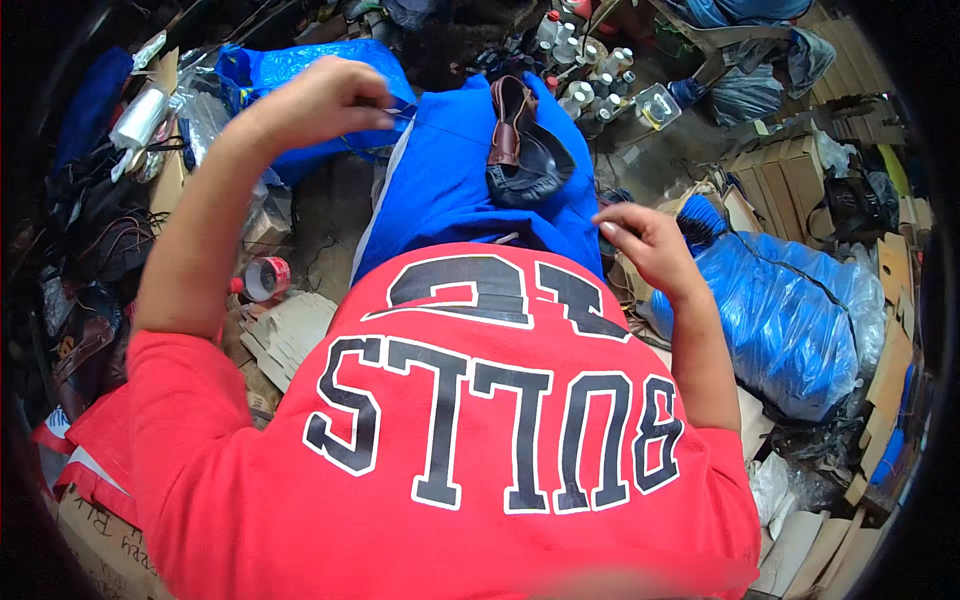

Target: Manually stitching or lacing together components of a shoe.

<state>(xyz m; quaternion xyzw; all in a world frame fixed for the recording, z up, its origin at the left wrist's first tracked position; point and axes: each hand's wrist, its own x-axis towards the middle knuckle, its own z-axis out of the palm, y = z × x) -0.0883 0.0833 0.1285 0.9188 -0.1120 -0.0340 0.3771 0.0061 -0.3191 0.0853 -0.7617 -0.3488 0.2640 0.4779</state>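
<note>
Your left hand (325, 100) is raised, fingers pinched shut — on what, I cannot tell. Your right hand (640, 235) pinches too, just right of the dark shoe (525, 150) on your lap.

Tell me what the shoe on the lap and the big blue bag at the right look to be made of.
Shoe: apparently leather, a brown strip with dull sheen over a dark matte body that may be leather or fabric. Big blue bag: thin plastic film, glossy, with crinkles and bright highlights.
</note>
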